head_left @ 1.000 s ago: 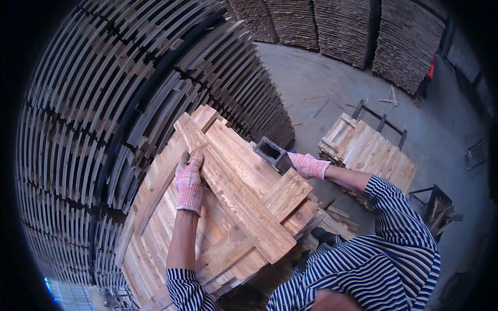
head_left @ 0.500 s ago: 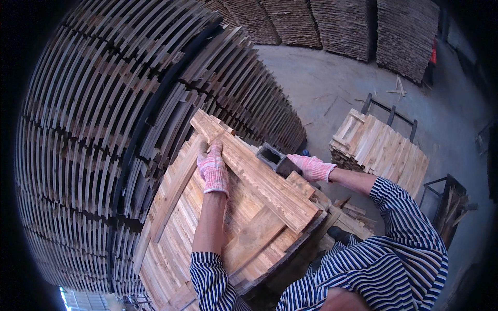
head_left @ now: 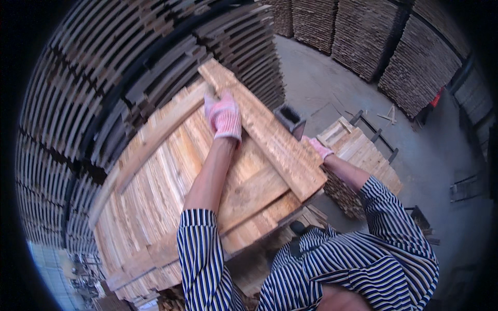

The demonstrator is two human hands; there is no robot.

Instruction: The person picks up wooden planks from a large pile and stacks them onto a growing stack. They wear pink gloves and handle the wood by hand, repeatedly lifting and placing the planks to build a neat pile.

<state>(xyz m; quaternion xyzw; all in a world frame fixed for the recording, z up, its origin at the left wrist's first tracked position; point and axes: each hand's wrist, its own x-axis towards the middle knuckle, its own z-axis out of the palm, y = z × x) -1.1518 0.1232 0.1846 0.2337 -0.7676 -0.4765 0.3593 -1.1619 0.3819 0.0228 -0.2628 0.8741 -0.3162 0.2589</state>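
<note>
A long wooden board (head_left: 264,140) lies slantwise across a stack of pale planks (head_left: 155,176). My left hand (head_left: 224,115), in a pink-and-white knit glove, is closed at the board's left edge near its far end, with the fingertips partly hidden. In a like glove, my right hand (head_left: 316,147) is at the board's right side, close to a dark square metal tube (head_left: 289,118). Its fingers are mostly hidden behind the wood. Two other strips, a cross board (head_left: 254,197) and a side board (head_left: 161,137), also lie on the planks.
Tall racks of stacked slats (head_left: 67,114) rise close on the left. A second stack of planks (head_left: 358,155) stands to the right, with a dark metal frame (head_left: 376,136) beside it. More high wood stacks (head_left: 363,36) line the back, beyond the grey floor (head_left: 311,72).
The view has shifted, and more of the planks shows at the left. My right hand has gone further behind the wood. My left hand stays by the same board.
</note>
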